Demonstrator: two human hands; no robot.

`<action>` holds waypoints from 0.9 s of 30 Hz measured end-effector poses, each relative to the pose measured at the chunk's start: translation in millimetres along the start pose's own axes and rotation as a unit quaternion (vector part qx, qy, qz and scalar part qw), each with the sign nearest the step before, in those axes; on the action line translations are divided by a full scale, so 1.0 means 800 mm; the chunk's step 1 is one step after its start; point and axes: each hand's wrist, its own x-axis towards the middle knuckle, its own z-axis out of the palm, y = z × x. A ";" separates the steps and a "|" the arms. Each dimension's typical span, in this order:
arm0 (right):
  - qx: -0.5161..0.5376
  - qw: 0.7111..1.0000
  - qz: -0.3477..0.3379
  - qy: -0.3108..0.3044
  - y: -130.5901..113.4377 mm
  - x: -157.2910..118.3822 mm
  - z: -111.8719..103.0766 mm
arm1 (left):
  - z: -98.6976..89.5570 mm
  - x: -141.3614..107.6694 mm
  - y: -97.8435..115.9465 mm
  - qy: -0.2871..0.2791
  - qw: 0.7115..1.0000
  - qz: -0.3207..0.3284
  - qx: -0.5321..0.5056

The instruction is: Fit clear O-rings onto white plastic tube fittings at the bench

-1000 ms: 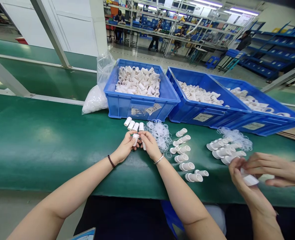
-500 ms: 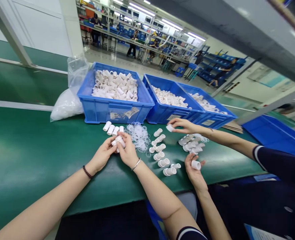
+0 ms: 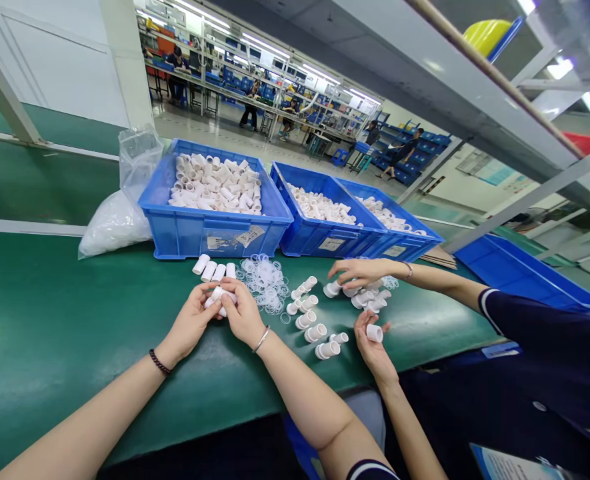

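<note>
Both hands are closed around a white plastic pipe fitting [image 3: 218, 297], which the fingers partly cover. My left hand [image 3: 191, 325] grips it from the left, my right hand [image 3: 245, 316] from the right, thumbs on its near side. Just beyond lies a short row of white tubes [image 3: 208, 271]. A heap of clear thin rings [image 3: 265, 283] spreads to the right of my right hand. Farther right, several stepped white fittings [image 3: 315, 332] stand or lean in a loose line.
Blue bins [image 3: 209, 230] full of white fittings line the back, beside a clear plastic bag [image 3: 117, 223]. On the right, a co-worker's upper hand [image 3: 357, 272] reaches over another cluster of fittings [image 3: 369, 298]; their lower hand [image 3: 375, 350] holds a white tube. A shelf [image 3: 375, 60] hangs overhead.
The view has shifted, so the bench appears farther left and lower. My hands have closed more around the fitting. The co-worker's upper hand has come down to the cluster of fittings.
</note>
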 end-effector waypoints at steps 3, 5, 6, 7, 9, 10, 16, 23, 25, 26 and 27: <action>-0.007 1.000 -0.004 -0.012 -0.006 0.001 0.000 | -0.003 0.002 -0.003 0.002 0.998 0.046 0.050; -0.013 1.000 0.003 -0.013 -0.011 0.001 0.001 | -0.005 0.003 -0.006 0.031 0.990 0.087 0.107; -0.013 1.000 0.005 -0.011 -0.013 0.000 0.001 | -0.005 0.002 -0.007 0.045 0.985 0.102 0.135; -0.007 1.000 0.010 -0.007 -0.014 -0.001 0.002 | -0.005 0.002 -0.009 0.059 0.979 0.113 0.158; 0.024 0.999 0.035 0.000 -0.013 -0.002 0.004 | -0.004 0.000 -0.010 0.089 0.972 0.122 0.179; 0.043 0.998 0.054 0.000 -0.012 -0.002 0.005 | -0.003 -0.001 -0.011 0.104 0.970 0.123 0.181; 0.072 0.994 0.076 -0.018 -0.008 0.002 0.004 | 0.003 -0.008 -0.009 0.119 0.977 0.106 0.142; -0.203 0.973 0.027 0.107 -0.048 0.012 -0.137 | -0.002 -0.010 -0.006 0.063 0.973 0.122 0.183; -0.323 0.942 0.049 0.077 -0.047 0.013 -0.185 | -0.003 -0.009 -0.008 0.064 0.971 0.116 0.201; -0.378 0.922 0.056 0.060 -0.044 0.013 -0.203 | -0.004 -0.009 -0.010 0.064 0.970 0.112 0.204; -0.423 0.903 0.063 0.042 -0.039 0.013 -0.215 | -0.004 -0.008 -0.011 0.062 0.971 0.108 0.205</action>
